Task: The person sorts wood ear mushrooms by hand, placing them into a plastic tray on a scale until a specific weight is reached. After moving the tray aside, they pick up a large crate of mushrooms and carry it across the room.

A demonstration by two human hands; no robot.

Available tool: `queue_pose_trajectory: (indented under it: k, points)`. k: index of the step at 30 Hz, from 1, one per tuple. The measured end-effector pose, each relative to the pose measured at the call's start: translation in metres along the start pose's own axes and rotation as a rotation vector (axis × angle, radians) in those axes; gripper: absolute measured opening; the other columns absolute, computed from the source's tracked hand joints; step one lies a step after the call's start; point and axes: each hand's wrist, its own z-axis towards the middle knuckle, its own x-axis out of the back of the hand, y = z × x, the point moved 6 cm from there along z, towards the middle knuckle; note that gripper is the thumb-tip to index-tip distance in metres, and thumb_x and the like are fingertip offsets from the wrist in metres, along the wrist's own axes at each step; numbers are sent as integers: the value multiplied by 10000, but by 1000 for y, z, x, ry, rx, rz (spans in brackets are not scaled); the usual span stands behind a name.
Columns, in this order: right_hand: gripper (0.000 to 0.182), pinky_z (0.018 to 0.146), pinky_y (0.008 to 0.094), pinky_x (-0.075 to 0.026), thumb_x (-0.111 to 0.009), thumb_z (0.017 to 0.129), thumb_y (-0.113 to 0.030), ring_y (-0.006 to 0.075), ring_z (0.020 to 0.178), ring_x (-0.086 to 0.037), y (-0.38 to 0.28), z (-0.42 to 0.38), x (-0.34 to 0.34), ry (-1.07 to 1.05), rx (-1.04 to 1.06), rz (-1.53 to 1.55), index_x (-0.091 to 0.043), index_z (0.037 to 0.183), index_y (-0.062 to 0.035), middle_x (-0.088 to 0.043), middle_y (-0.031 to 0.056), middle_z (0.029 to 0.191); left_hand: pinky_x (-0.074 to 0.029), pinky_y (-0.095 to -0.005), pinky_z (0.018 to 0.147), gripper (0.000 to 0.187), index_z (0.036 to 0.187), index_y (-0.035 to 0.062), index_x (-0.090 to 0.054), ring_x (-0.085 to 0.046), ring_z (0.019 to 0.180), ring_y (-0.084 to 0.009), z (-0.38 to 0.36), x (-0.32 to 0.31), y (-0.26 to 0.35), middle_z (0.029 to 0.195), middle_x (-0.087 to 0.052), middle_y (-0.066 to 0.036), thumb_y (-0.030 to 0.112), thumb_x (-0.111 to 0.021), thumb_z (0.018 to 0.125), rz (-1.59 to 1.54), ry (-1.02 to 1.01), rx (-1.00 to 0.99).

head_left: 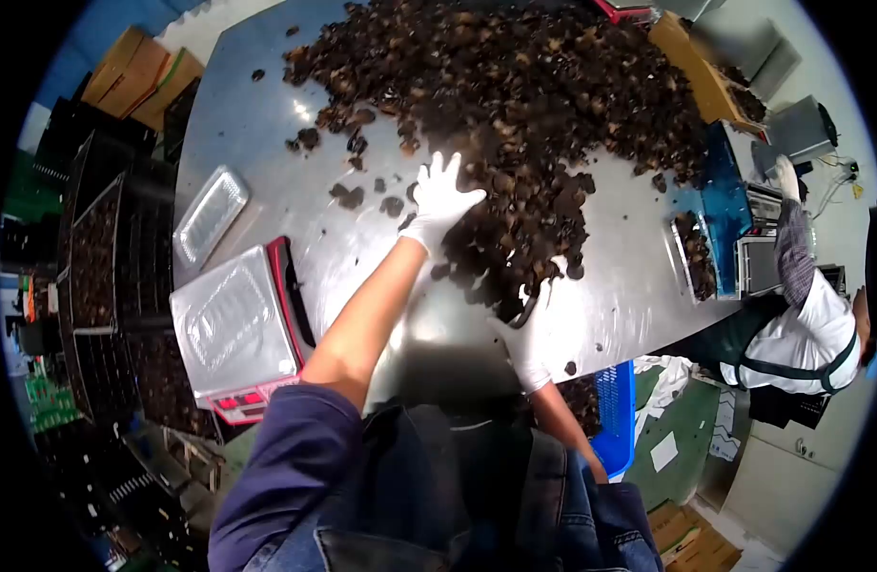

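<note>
A wide heap of dark brown, crinkled dried mushrooms (515, 105), like wood ear, covers the far part of the metal table (353, 257), with a tongue reaching toward me. My left hand (441, 202), in a white glove, lies at the left edge of this tongue with its fingers spread. Also gloved in white, my right hand (529, 343) is at the tongue's near end, thumb and fingers apart and touching mushrooms. Some of its fingertips are hard to make out in the glare. Loose pieces lie left of my left hand.
At the left stand a red scale (234, 319) bearing a clear plastic tray and another clear tray (210, 217). Black crates (95, 286) are stacked beyond. A blue basket (615, 419) sits below the table edge. At right, a co-worker (801, 324) reaches toward a blue-sided machine (727, 186).
</note>
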Motion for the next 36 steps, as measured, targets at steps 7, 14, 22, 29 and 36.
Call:
queue_pose_trajectory:
  k: [7, 14, 22, 29, 36]
  points:
    - [881, 1123, 527, -214, -774, 736, -412, 435, 1362, -317, 34, -11, 29, 92, 66, -309, -379, 1426, -32, -336, 245, 1481, -345, -448, 1105, 712, 1421, 16, -424, -393, 1328, -424, -149, 51, -71, 1477, -344, -289, 320, -672, 827, 8, 274, -134]
    - [827, 1123, 544, -244, -807, 718, -250, 477, 1391, -245, -31, 34, -33, 13, 320, -172, -405, 1409, -35, -329, 270, 1469, -234, -444, 1166, 875, 1459, -86, -260, -265, 1406, -447, -235, -14, -81, 1498, -266, -328, 292, -731, 826, 13, 251, -11]
    - [620, 1121, 541, -240, -641, 822, -271, 316, 1388, -342, -96, -38, -49, -451, 678, -243, -464, 1385, -83, -406, 170, 1466, -213, -495, 1142, 1041, 1444, -126, -223, -259, 1404, -443, -238, -18, -85, 1485, -286, -325, 359, -784, 714, 141, 254, -69]
    - [658, 1098, 517, -251, -558, 914, -347, 337, 1406, -305, 69, -86, 36, -81, 211, -894, -357, 1488, -97, -322, 181, 1538, -178, -479, 1145, 1087, 1462, -97, -202, -260, 1410, -397, -240, -22, -88, 1504, -280, -278, 401, -791, 696, 122, 252, -74]
    - [558, 1066, 493, -344, -622, 891, -267, 403, 1313, -407, 89, -94, 125, 167, -7, -762, -461, 1370, -31, -403, 242, 1445, -326, -468, 1054, 690, 1349, 17, -447, -407, 1253, -379, -258, -23, -77, 1367, -441, -189, 221, -737, 757, -89, 305, -295]
